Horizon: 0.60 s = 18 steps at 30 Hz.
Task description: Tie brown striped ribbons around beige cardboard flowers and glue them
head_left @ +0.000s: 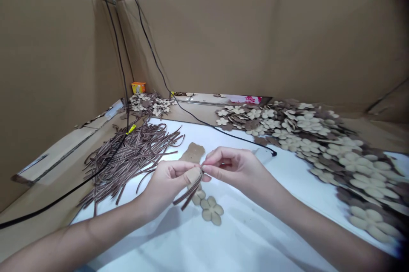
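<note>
Cardboard walls [255, 29] enclose a white sheet [255, 238]. A large heap of tan and brown flower cutouts [319, 144] is spread along the sheet's right edge, and a smaller heap [148, 105] lies beyond its far left corner, near an orange box [138, 87]. A pile of thin brown strips [131, 161] lies at the left edge, crossed by a black cable [223, 129]. A brown scrap [191, 153] lies by the far edge, and a single flower cutout [211, 211] lies below the hands, mid-sheet.

Above the sheet's middle, a short bundle of looped strips [191, 189] is held. The left hand [164, 189] is pressed together on a pale tab [193, 174] at the bundle's top, and the right hand [233, 170] pinches the same end from the other side.

The strips are judged light and limp, best held near the end. The exact join is hidden by the fingertips; the material cannot be told.
</note>
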{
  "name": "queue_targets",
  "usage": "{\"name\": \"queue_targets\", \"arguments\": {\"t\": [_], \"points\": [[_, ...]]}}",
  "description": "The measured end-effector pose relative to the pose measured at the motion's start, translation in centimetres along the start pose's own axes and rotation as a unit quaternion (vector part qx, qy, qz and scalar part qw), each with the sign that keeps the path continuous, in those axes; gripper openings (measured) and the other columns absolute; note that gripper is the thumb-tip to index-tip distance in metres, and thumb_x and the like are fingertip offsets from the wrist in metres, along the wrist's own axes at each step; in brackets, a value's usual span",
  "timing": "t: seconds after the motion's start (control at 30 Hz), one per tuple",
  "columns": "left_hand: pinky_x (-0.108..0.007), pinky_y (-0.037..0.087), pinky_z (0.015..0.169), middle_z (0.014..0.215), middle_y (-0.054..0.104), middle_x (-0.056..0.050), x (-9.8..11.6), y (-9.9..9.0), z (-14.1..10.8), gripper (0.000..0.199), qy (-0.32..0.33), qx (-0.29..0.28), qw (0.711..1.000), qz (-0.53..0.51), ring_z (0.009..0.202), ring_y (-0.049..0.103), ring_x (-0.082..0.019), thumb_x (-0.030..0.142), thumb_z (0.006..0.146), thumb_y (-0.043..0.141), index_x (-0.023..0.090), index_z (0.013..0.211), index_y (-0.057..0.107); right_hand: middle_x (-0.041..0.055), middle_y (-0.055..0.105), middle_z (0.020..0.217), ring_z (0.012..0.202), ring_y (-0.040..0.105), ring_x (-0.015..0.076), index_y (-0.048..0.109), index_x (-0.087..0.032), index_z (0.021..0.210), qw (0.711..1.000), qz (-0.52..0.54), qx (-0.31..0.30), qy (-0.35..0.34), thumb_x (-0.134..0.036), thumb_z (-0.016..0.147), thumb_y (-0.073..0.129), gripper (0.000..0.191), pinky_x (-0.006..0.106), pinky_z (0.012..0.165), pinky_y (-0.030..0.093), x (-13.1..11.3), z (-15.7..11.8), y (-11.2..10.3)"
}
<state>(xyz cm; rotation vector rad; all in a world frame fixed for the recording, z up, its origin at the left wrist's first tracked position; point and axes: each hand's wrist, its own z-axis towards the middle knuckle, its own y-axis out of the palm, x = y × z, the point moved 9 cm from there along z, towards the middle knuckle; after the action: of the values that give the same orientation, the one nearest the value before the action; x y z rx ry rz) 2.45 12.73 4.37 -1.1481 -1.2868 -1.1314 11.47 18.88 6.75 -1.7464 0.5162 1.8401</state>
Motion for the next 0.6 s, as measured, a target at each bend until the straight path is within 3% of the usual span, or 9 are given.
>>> {"name": "queue_targets", "arguments": {"t": [0.2, 0.3, 0.43, 0.6], "points": [[-0.02, 0.039, 0.049, 0.072, 0.066, -0.006, -0.7, 0.3, 0.2, 0.025, -0.033, -0.03, 0.998, -0.037, 0.055, 0.053, -0.01, 0.037, 0.079, 0.062, 0.013, 0.078, 0.07, 0.0044, 0.067, 0.072, 0.068, 0.062, 0.0164, 0.066, -0.015, 0.074, 0.996, -0.084, 0.016, 0.03, -0.039, 0.069, 0.071, 0.025, 0.028, 0.063, 0.049, 0.4, 0.3, -0.7], [-0.022, 0.043, 0.058, 0.074, 0.066, -0.006, -1.3, 0.5, 0.4, 0.02, -0.056, -0.049, 0.995, -0.073, 0.061, 0.056, -0.011, 0.032, 0.075, 0.067, 0.012, 0.077, 0.067, 0.0041, 0.067, 0.073, 0.067, 0.061, 0.0158, 0.066, -0.016, 0.073, 0.996, -0.094, 0.003, 0.007, -0.039, 0.071, 0.068, 0.023, 0.028, 0.062, 0.049, 0.7, 0.5, -0.6], [-0.029, 0.047, 0.069, 0.071, 0.068, -0.006, -2.1, 0.0, 0.7, 0.018, -0.079, -0.028, 0.992, -0.09, 0.068, 0.062, -0.015, 0.026, 0.07, 0.072, 0.012, 0.077, 0.064, 0.0028, 0.067, 0.072, 0.066, 0.06, 0.0141, 0.067, -0.017, 0.074, 0.995, -0.097, -0.002, 0.001, -0.037, 0.073, 0.067, 0.02, 0.026, 0.061, 0.048, 0.9, 0.4, -0.5], [-0.029, 0.048, 0.07, 0.071, 0.07, -0.007, -2.0, -0.3, 0.8, 0.019, -0.076, -0.013, 0.995, -0.058, 0.069, 0.064, -0.017, 0.027, 0.068, 0.073, 0.011, 0.076, 0.067, 0.0021, 0.067, 0.072, 0.069, 0.061, 0.0146, 0.066, -0.017, 0.077, 0.996, -0.081, -0.014, 0.025, -0.038, 0.073, 0.068, 0.022, 0.026, 0.064, 0.048, 1.1, 0.5, -0.1]]}}
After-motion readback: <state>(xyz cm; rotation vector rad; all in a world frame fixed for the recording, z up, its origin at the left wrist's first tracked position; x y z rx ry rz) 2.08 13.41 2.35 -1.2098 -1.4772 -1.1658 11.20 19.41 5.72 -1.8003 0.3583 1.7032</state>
